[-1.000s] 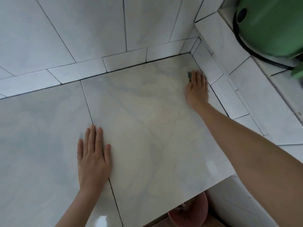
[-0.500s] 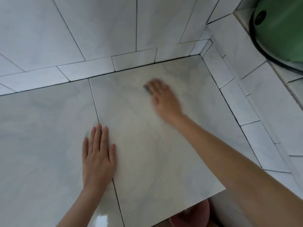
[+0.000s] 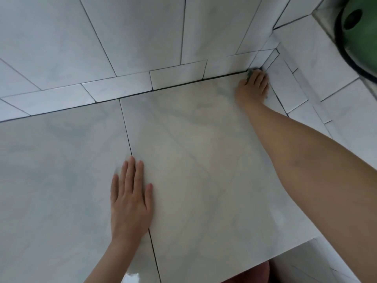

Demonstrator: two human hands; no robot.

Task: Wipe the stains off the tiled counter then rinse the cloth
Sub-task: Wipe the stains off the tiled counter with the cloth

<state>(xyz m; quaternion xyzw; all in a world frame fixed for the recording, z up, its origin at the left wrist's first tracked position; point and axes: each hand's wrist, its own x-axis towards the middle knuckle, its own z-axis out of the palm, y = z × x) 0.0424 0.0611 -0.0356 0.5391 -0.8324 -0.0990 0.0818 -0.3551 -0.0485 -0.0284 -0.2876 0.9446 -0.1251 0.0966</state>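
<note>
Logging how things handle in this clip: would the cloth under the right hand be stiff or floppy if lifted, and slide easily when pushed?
Probably floppy: the cloth is nearly hidden beneath the right hand, squeezed into the corner of the counter. Likely light, since so little of it shows. It should slide easily, as the counter looks glossy.

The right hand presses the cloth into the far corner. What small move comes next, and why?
Probably slide the cloth left along the back wall: the right hand has it tight in the corner of the counter, and the side wall blocks the right.
</note>
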